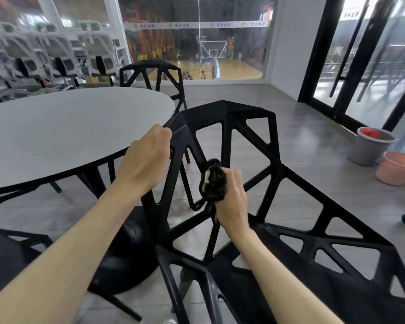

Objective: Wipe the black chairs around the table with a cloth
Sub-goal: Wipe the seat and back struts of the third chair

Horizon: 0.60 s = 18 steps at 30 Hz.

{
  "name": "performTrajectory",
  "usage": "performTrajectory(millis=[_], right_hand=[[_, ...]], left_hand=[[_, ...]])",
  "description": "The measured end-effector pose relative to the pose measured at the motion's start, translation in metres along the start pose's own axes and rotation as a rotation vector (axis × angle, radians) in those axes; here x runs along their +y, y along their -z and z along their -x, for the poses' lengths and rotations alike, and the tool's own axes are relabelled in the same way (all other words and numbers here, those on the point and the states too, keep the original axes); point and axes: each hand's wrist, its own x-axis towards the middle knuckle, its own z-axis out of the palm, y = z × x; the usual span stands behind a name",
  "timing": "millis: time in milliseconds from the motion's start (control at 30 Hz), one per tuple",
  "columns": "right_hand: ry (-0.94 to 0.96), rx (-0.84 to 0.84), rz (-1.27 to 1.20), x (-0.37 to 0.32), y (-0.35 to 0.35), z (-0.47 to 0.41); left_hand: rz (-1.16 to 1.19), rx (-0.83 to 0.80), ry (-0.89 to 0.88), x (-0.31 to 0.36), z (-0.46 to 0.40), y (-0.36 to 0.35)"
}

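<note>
While the big round counter [56, 127] fills the left side, the nearest black chair [248, 160] stands just beside its edge, right under the person, tipped a little so its open frame of bars faces the camera. A second black chair [152, 76] waits at the far side of the counter, and a third one [7, 253] peeks in at the lower left, so there looks to be more wiping to do after this one. Over on the floor by the glass door sit a grey bucket [367, 148] and a pink basin [398, 169], well apart from the chairs. The left hand [145, 160] has its fingers curled tight round the top corner of the near chair and holds it steady. The right hand [229, 197] grips a dark cloth [214, 181], bunched up, and presses it on a slanting bar in the middle of the frame. To do this step well, I think it is best to keep the chair held firm, rub along each bar from end to end, and poke the cloth into the corners where bars meet, since dust may hide there.
</note>
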Motion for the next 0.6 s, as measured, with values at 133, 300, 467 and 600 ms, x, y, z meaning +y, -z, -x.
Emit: performTrajectory(millis=[133,300,467,600], right_hand=[[0.069,0.117,-0.159,-0.066,-0.01,-0.052],[0.119,0.096,-0.179,-0.104,-0.009,-0.067],[0.092,-0.108,-0.275,-0.088,-0.021,0.036],[0.107,-0.236,-0.159,-0.078,-0.017,0.105]], left_hand=[[0.096,-0.039,0.011,-0.003,0.001,0.003],[0.239,-0.082,-0.036,-0.009,-0.002,0.004],[0.263,-0.109,-0.018,-0.011,-0.003,0.003],[0.231,-0.121,-0.02,-0.005,-0.001,0.004]])
